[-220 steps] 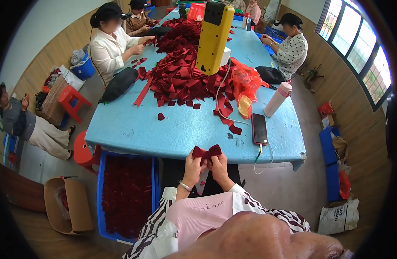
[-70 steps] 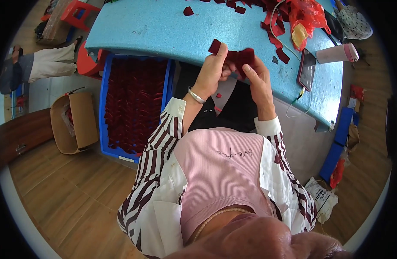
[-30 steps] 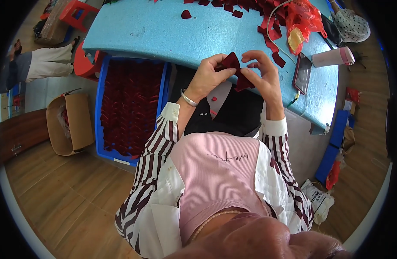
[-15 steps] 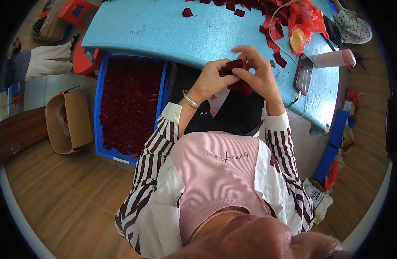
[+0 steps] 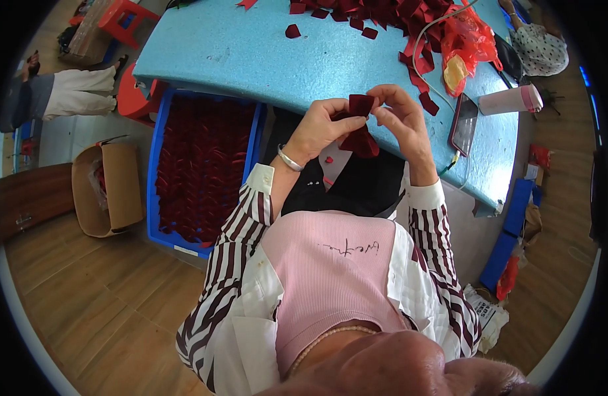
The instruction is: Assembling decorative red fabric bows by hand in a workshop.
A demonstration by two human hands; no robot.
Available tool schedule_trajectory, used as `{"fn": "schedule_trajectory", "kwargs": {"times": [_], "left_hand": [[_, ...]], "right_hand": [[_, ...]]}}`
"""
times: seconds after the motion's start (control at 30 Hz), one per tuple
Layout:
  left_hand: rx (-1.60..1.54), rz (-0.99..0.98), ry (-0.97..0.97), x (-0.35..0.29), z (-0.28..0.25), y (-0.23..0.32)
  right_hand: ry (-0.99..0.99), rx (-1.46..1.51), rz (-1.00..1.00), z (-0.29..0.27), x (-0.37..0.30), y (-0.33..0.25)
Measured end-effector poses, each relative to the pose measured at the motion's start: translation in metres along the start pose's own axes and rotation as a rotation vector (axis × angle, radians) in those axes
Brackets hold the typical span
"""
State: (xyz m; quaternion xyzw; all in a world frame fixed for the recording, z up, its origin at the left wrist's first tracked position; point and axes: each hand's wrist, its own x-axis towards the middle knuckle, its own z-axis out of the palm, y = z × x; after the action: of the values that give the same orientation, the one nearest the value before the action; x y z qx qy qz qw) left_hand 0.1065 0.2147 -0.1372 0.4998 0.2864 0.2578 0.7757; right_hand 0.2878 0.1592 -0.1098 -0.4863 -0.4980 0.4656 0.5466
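My left hand [image 5: 323,129] pinches a dark red velvet bow [image 5: 360,142] at its narrow middle, thumb toward me. One loop points up toward the table and the other hangs down over my lap. At the right side of the upper loop, my right hand [image 5: 401,122] has its thumb and fingertips closed together against the fabric. Whether anything small sits between those fingertips, I cannot make out. Both hands are just off the near edge of the blue table [image 5: 251,49].
Loose dark red velvet pieces [image 5: 409,13] and a red plastic bag [image 5: 469,33] lie on the table, with a phone [image 5: 464,124] and a pink tumbler [image 5: 508,100] at right. Left of me stands a blue crate [image 5: 160,198] of dark red pieces, beside a cardboard box [image 5: 122,185]. Two other people are farther off.
My right hand has drawn in its raised fingers and moved slightly toward me. The bow has turned, so both its loops now show, one above and one below my left thumb.
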Motion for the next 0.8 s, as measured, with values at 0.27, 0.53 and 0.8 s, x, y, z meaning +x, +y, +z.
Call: {"fn": "schedule_trajectory", "kwargs": {"times": [0.27,0.53,0.8], "left_hand": [[-0.005,0.093,0.047,0.008,0.015,-0.012],[-0.036,0.176,0.174,-0.007,0.027,0.042],[-0.124,0.127,0.049,-0.088,0.059,0.096]], "right_hand": [[0.034,-0.423,-0.112,0.002,0.009,-0.002],[0.186,0.011,0.017,-0.007,0.009,-0.033],[0.017,0.027,0.062,0.042,-0.047,-0.119]]}}
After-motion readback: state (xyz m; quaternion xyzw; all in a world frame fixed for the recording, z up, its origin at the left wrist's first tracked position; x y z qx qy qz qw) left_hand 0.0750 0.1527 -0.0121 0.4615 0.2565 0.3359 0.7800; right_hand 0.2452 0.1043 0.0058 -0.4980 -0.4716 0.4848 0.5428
